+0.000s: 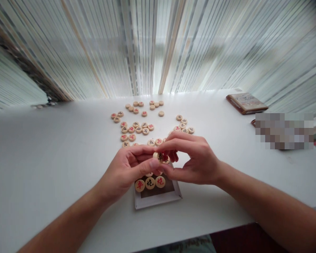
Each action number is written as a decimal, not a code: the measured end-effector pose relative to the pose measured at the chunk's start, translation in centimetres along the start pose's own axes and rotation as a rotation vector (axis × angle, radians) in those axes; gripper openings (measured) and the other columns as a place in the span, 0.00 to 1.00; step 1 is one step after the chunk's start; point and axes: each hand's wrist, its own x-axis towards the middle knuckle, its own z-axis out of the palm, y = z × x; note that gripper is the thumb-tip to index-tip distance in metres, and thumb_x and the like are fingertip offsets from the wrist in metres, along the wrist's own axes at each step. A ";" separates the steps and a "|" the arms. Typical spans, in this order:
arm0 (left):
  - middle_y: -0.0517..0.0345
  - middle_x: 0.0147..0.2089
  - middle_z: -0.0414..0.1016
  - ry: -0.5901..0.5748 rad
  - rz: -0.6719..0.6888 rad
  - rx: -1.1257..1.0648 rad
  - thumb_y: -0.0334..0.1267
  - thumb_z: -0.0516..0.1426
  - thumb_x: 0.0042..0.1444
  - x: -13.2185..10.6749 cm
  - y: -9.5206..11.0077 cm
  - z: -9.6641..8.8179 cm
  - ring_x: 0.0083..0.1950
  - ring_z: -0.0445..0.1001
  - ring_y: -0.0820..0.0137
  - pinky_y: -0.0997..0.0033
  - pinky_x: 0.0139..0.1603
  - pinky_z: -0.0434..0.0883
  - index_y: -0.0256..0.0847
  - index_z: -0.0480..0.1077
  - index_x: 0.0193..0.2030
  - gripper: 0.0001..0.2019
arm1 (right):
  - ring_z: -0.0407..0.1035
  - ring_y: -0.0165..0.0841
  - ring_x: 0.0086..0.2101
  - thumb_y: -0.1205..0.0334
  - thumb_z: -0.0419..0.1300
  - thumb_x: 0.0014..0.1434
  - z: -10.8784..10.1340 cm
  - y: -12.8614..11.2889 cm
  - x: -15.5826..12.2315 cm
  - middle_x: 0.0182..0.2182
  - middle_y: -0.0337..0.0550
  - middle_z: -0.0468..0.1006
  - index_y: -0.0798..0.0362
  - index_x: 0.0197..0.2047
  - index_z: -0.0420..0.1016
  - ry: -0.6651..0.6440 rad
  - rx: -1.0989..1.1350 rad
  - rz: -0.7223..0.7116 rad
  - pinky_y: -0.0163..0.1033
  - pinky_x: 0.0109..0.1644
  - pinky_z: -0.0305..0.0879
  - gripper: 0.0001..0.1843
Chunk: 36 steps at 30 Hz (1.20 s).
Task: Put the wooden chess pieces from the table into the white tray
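A round wooden Chinese chess piece [158,157] with a black character is tilted between my two hands, above a shallow white tray [158,203]. My left hand [133,167] pinches it from the left, with the thumb across its front. From the right, my right hand [195,158] closes on the same piece with curved fingers. In the near part of the tray lie a red-marked piece [139,185], a black-marked piece [150,183] and another red-marked piece [160,181]. My hands hide much of the tray's far part.
Many loose chess pieces [138,129] are scattered beyond my hands on the white table [55,158]. A brown-edged box [247,102] lies at the far right, near a pixelated area. Strip curtains [144,45] hang behind the table.
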 end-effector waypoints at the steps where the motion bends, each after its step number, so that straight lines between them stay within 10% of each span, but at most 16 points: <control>1: 0.45 0.49 0.90 -0.005 0.002 0.007 0.39 0.71 0.64 0.0 0.0 0.0 0.43 0.88 0.65 0.73 0.47 0.84 0.38 0.86 0.53 0.12 | 0.72 0.27 0.27 0.64 0.72 0.63 0.0 -0.1 0.0 0.33 0.41 0.79 0.54 0.46 0.83 -0.001 -0.005 -0.005 0.34 0.32 0.73 0.08; 14: 0.47 0.45 0.89 0.027 0.062 0.059 0.42 0.73 0.61 0.2 0.0 0.4 0.40 0.88 0.66 0.70 0.45 0.85 0.37 0.83 0.55 0.18 | 0.73 0.30 0.29 0.67 0.73 0.61 -1.1 -1.5 0.1 0.33 0.42 0.80 0.53 0.44 0.81 -0.037 -0.072 0.066 0.37 0.33 0.73 0.08; 23: 0.52 0.37 0.87 0.335 0.295 0.236 0.40 0.66 0.66 0.5 0.4 -1.0 0.33 0.81 0.71 0.73 0.38 0.79 0.36 0.85 0.43 0.09 | 0.71 0.29 0.31 0.72 0.68 0.60 -3.1 -2.6 -0.3 0.35 0.40 0.81 0.53 0.42 0.82 -0.689 -0.087 0.287 0.33 0.35 0.66 0.08; 36: 0.54 0.33 0.85 0.356 0.250 0.283 0.36 0.67 0.63 0.6 0.3 -0.7 0.31 0.80 0.69 0.71 0.34 0.77 0.38 0.85 0.39 0.06 | 0.66 0.29 0.26 0.68 0.66 0.65 -2.0 -3.3 -1.0 0.29 0.39 0.79 0.53 0.35 0.83 -0.837 -0.374 0.318 0.38 0.31 0.54 0.05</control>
